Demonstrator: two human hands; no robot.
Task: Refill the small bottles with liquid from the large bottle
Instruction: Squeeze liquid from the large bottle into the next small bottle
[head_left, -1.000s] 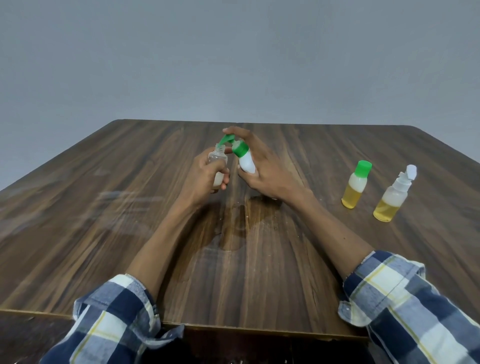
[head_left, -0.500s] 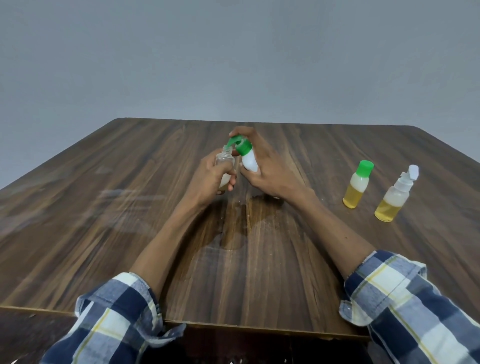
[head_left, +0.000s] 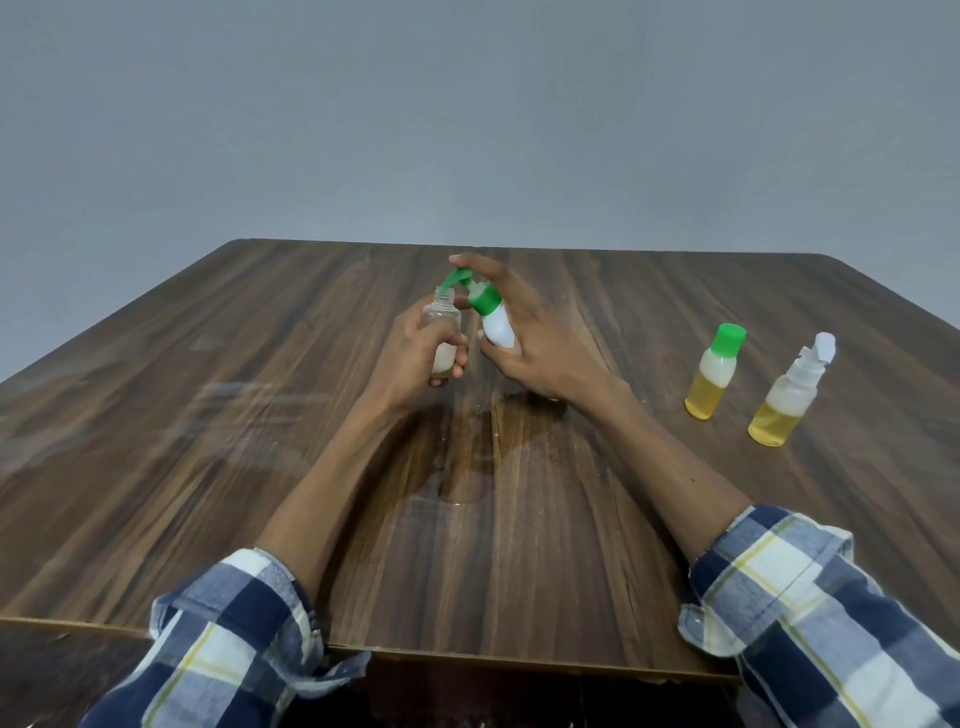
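Over the last second both hands have drifted a touch toward twelve o'clock and settled, and the pour has tightened up. The left hand grips a small clear bottle upright, fingers curled round its lower half, its threaded neck bare and uncapped. The right hand holds a white squeeze bottle with a green flip cap, tipped so the nozzle leans toward nine o'clock; its hinged lid stands open above the clear bottle's mouth. A second ago the nozzle sat a little off the neck; now it is just beside the opening, nearly touching. The right forefinger arches over the top of the cap.

I'd judge the refill of this bottle is under way but barely begun: only a pale layer shows at its bottom, though the fingers hide much of it. Whether liquid is flowing right now I cannot tell.

At three o'clock from the hands, well apart from them, stand two small bottles with yellow liquid roughly halfway up: one with a closed green cap, and just beside it one with a white flip top left open. A wet patch on the wooden table lies at six o'clock of the hands, so spilling looks like a real risk here.
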